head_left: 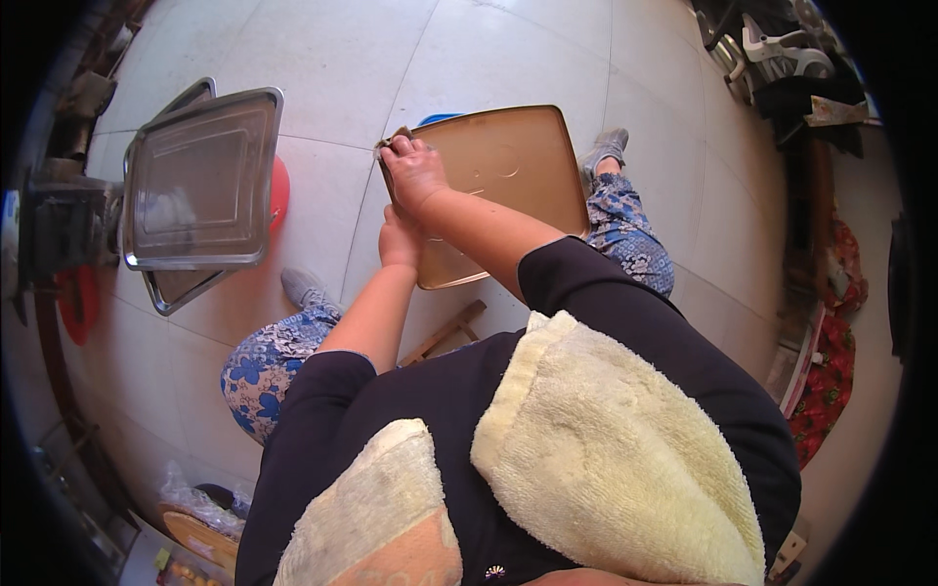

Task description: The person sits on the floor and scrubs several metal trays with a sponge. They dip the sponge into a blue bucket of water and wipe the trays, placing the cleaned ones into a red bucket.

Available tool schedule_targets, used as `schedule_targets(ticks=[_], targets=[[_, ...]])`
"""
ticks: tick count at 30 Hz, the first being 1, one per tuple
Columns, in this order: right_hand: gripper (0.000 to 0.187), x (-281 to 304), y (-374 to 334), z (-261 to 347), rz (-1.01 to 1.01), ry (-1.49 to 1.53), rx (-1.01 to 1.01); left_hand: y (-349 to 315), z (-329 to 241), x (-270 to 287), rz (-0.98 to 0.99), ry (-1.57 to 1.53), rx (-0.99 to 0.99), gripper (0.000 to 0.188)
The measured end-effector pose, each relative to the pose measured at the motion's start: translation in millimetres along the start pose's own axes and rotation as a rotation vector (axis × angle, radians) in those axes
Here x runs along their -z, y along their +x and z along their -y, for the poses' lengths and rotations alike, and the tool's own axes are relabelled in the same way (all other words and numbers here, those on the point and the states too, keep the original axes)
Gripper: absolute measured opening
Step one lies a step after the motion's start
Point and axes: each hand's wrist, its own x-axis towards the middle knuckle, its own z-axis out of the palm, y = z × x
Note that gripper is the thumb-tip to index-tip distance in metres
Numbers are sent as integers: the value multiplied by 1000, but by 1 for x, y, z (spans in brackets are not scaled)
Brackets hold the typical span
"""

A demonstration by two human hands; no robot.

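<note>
A brown rectangular baking tray (518,176) is held out between my knees, its flat face toward me. My left hand (399,239) grips the tray's left edge, fingers mostly hidden behind it. Just above, my right hand (418,174) presses a small, dark greyish-brown rag or scouring pad (396,140) onto the tray's upper left corner; the pad's exact kind I cannot make out. My right forearm crosses over the tray's lower part. Behind the tray's top edge peeks a bit of a blue object (440,119).
Two metal trays (200,181) lie stacked askew on the left, with a red basin (280,193) partly under them. Part of a wooden stool (445,332) shows beneath me. Pale towels (616,449) lie over my chest. Dark clutter (796,68) lines the right wall.
</note>
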Motion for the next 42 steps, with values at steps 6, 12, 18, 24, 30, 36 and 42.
schedule_targets(ticks=[6,12,18,24,30,36,42], targets=[[37,-11,-21,-124,-293,-20,-146,-21,0,-6,-147,-75,-114,60],[30,-9,-13,-199,-228,262,-558,-14,4,-4,-103,-90,-141,58],[33,-14,-3,-16,-100,39,-15,-17,-1,1,-78,0,-109,59],[14,-55,7,-123,-622,246,20,-20,1,-12,-130,-144,-184,56],[21,14,8,-193,-326,296,-630,-6,11,-11,-149,-129,-174,59],[16,4,36,-44,-75,423,-407,-16,-1,-3,-112,-47,-125,60],[32,-18,34,-148,-289,340,-587,-13,6,-16,-158,-132,-192,57]])
